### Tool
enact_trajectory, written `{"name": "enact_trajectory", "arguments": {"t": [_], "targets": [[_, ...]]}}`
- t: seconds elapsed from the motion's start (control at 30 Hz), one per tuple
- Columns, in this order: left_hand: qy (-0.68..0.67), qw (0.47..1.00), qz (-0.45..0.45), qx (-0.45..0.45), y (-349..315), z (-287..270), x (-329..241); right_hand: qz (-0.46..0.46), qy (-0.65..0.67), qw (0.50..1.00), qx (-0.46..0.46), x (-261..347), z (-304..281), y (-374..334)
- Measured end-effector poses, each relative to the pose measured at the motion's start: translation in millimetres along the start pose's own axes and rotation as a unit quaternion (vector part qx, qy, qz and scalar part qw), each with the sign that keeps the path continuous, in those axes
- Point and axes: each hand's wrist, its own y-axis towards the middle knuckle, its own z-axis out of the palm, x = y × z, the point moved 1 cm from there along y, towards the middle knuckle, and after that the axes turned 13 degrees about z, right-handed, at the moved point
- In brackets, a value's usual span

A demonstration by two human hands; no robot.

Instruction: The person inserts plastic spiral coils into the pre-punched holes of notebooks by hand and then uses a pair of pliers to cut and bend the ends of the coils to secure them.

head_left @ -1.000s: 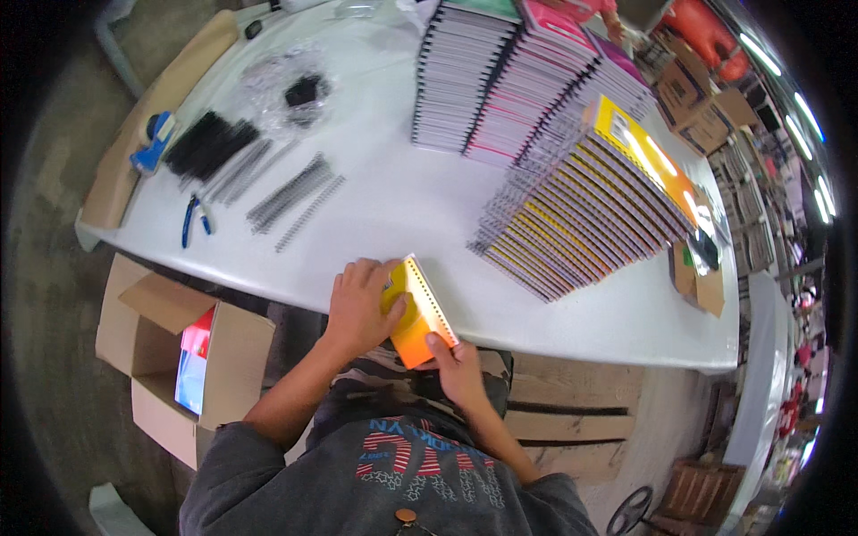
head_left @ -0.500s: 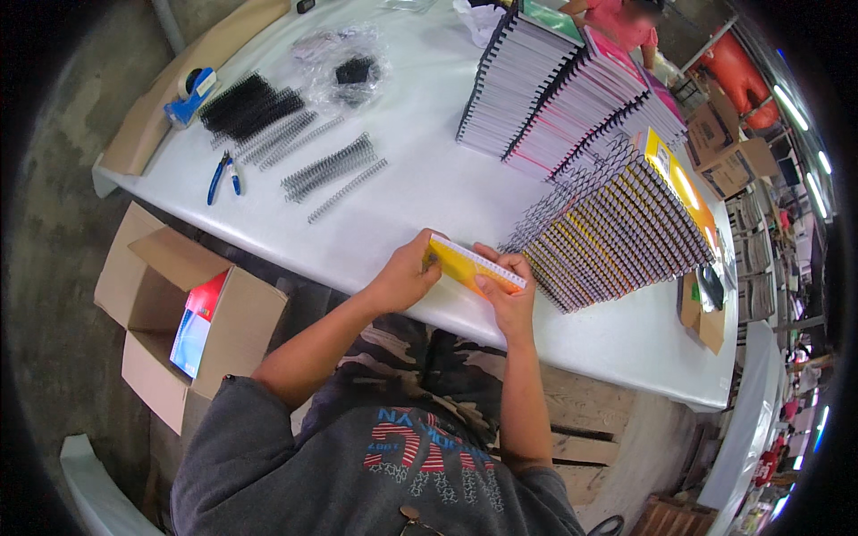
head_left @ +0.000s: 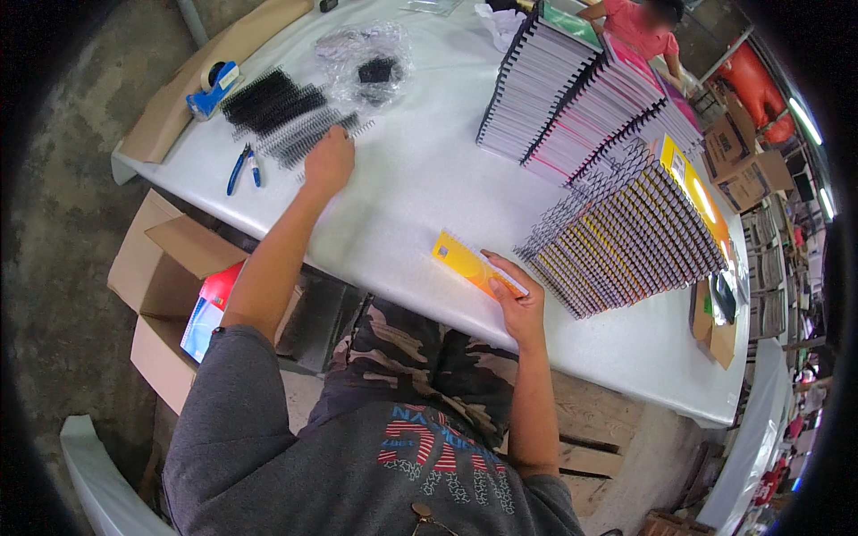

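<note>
My right hand [head_left: 520, 308] grips a slim yellow book [head_left: 471, 265] near the table's front edge. White page edges show along its far long side, and my thumb lies on the yellow cover. On the left, my left hand [head_left: 330, 163] is closed on silver spiral binding coils [head_left: 302, 136], its fingertips partly hidden behind the knuckles. Black spiral coils [head_left: 264, 100] lie just beyond that bunch. Blue-handled pliers [head_left: 243, 170] rest left of my left hand.
A tall stack of coil-bound yellow books [head_left: 639, 232] stands to the right, with black-bound books [head_left: 545, 98] behind. Clear plastic wrap [head_left: 380, 67] and a blue tape dispenser [head_left: 213, 91] lie at far left. An open carton [head_left: 147, 255] sits below the table. Another person [head_left: 636, 36] is beyond the stacks.
My left hand has left the yellow book and reached far left to the silver coils. The nearer silver coils have shifted toward the farther bunch. My right hand keeps the book, now tilted differently.
</note>
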Motion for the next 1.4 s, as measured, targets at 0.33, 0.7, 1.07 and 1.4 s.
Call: {"name": "enact_trajectory", "arguments": {"t": [0.33, 0.7, 1.07, 1.4], "targets": [[-0.382, 0.869, 0.203, 0.239, -70.1, -61.5, -93.8, 0.044, 0.016, 0.998, -0.045, -0.7, 0.6, -2.2], [-0.441, 0.83, 0.121, 0.318, -58.0, -66.6, -98.1, 0.064, 0.041, 0.996, -0.042, -5.3, -0.8, -1.6], [-0.479, 0.82, 0.228, 0.215, -55.4, -56.2, -104.5, 0.067, 0.026, 0.997, -0.029, -9.0, -4.8, -2.5], [-0.111, 0.857, 0.503, 0.004, -63.9, -79.0, -135.4, 0.111, 0.031, 0.993, -0.014, -7.3, 1.9, -7.6]]}}
